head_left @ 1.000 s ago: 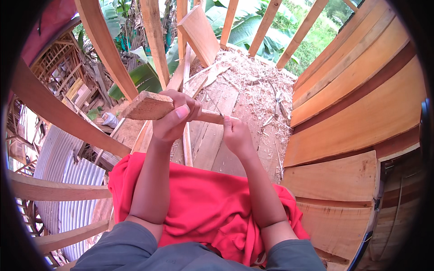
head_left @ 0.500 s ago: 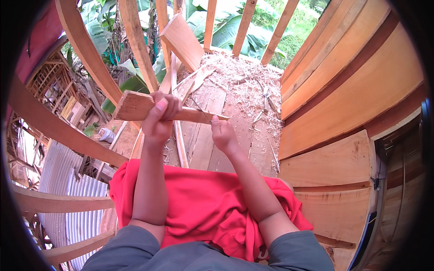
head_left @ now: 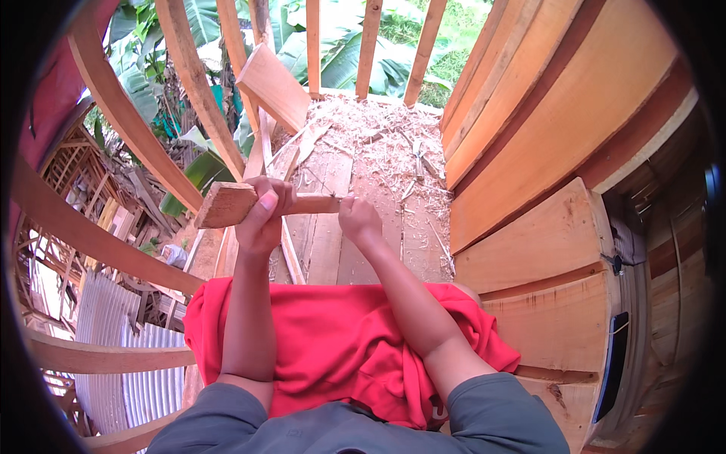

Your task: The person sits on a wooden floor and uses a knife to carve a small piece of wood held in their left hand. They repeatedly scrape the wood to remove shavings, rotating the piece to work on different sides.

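A piece of pale wood [head_left: 226, 206] with a broad, squared left end and a narrower right part lies crosswise in front of me, above my lap. My left hand [head_left: 261, 218] is wrapped round it just right of the broad end, thumb on top. At the narrow end my right hand [head_left: 360, 222] is closed in a fist. A thin dark edge or line shows by that fist, but what the fingers hold is hidden. Red cloth [head_left: 325, 321] covers my lap below both forearms.
Wood shavings [head_left: 378, 125] litter the far plank floor [head_left: 329, 246]. A thick board [head_left: 274, 87] leans on the slatted railing [head_left: 193, 76]. Overlapping wall boards [head_left: 552, 136] rise on the right. Beyond the left rails lies corrugated metal sheeting [head_left: 110, 325].
My right hand has come a little closer to my left along the wood. The wood lies more level. The whole view has shifted, so the surroundings appear farther left and lower.
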A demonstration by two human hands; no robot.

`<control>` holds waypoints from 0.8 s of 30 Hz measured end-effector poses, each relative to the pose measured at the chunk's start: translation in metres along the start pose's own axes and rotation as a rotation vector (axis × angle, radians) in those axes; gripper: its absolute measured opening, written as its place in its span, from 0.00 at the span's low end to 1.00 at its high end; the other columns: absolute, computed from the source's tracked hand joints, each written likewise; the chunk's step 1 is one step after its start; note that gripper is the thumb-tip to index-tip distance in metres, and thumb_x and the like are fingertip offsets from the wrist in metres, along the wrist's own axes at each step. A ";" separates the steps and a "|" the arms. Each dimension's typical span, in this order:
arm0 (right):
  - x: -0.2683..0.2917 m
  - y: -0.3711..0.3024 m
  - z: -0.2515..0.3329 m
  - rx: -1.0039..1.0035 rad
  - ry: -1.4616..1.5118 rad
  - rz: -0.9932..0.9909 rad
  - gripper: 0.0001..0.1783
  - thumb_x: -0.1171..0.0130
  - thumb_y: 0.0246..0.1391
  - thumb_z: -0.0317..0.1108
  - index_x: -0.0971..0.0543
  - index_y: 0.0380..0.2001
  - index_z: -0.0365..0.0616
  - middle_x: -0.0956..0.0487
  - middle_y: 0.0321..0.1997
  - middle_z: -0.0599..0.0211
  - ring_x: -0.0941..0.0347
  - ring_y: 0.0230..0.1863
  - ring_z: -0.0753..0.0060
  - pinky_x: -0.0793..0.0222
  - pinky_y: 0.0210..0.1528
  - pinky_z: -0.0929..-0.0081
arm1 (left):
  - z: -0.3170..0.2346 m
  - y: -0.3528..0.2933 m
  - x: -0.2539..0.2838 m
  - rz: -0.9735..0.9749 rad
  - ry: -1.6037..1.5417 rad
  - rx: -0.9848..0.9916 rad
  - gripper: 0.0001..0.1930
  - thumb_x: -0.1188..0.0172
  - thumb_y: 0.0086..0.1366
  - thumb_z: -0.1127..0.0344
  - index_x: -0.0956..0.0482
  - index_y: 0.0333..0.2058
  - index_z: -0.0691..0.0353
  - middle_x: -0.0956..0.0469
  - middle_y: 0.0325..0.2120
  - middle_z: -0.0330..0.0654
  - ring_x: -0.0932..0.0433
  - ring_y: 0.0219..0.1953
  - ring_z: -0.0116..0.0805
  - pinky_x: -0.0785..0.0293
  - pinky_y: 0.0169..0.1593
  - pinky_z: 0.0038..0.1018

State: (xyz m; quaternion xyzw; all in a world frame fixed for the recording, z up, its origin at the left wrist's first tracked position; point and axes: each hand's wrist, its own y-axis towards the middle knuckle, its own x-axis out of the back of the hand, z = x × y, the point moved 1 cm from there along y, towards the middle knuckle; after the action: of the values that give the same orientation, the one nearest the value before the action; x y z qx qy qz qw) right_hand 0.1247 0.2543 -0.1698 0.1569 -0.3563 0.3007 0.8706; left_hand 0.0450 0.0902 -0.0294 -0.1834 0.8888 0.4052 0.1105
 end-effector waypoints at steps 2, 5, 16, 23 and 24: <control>-0.003 0.008 -0.005 0.047 0.025 -0.042 0.30 0.62 0.62 0.46 0.18 0.25 0.32 0.20 0.27 0.38 0.21 0.35 0.36 0.26 0.44 0.45 | 0.000 0.000 0.006 -0.016 -0.016 -0.001 0.21 0.42 0.59 0.64 0.45 0.14 0.54 0.49 0.10 0.31 0.51 0.14 0.26 0.52 0.24 0.28; -0.001 -0.002 -0.002 0.023 -0.059 -0.034 0.29 0.62 0.61 0.46 0.17 0.26 0.34 0.20 0.29 0.39 0.21 0.35 0.36 0.25 0.44 0.46 | 0.003 -0.003 0.005 -0.051 0.006 0.011 0.18 0.44 0.61 0.64 0.44 0.17 0.54 0.48 0.11 0.31 0.50 0.15 0.25 0.50 0.26 0.27; -0.008 -0.016 -0.057 -0.307 -0.222 0.237 0.28 0.60 0.64 0.50 0.23 0.52 0.40 0.23 0.55 0.47 0.26 0.57 0.48 0.30 0.56 0.52 | -0.031 -0.046 0.025 -0.021 0.069 -0.006 0.19 0.44 0.60 0.64 0.44 0.15 0.53 0.48 0.12 0.31 0.47 0.16 0.26 0.45 0.31 0.28; -0.013 -0.019 -0.174 -0.189 -0.485 0.572 0.22 0.45 0.55 0.39 0.21 0.50 0.37 0.23 0.54 0.45 0.27 0.58 0.48 0.31 0.58 0.57 | 0.007 -0.033 0.000 -0.062 -0.018 0.039 0.17 0.44 0.61 0.67 0.42 0.18 0.54 0.47 0.13 0.31 0.47 0.17 0.26 0.46 0.30 0.28; -0.004 -0.022 -0.152 -0.182 -0.473 0.493 0.23 0.44 0.55 0.39 0.22 0.51 0.36 0.23 0.54 0.44 0.28 0.58 0.47 0.31 0.59 0.57 | 0.001 -0.032 0.004 -0.078 -0.003 0.037 0.17 0.44 0.61 0.67 0.42 0.18 0.54 0.47 0.13 0.31 0.47 0.17 0.26 0.47 0.30 0.28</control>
State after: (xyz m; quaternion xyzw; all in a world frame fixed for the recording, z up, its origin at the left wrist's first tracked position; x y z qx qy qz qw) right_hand 0.2159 0.3098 -0.2800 0.0534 -0.6004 0.4241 0.6758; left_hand 0.0543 0.0708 -0.0532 -0.2153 0.8880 0.3845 0.1312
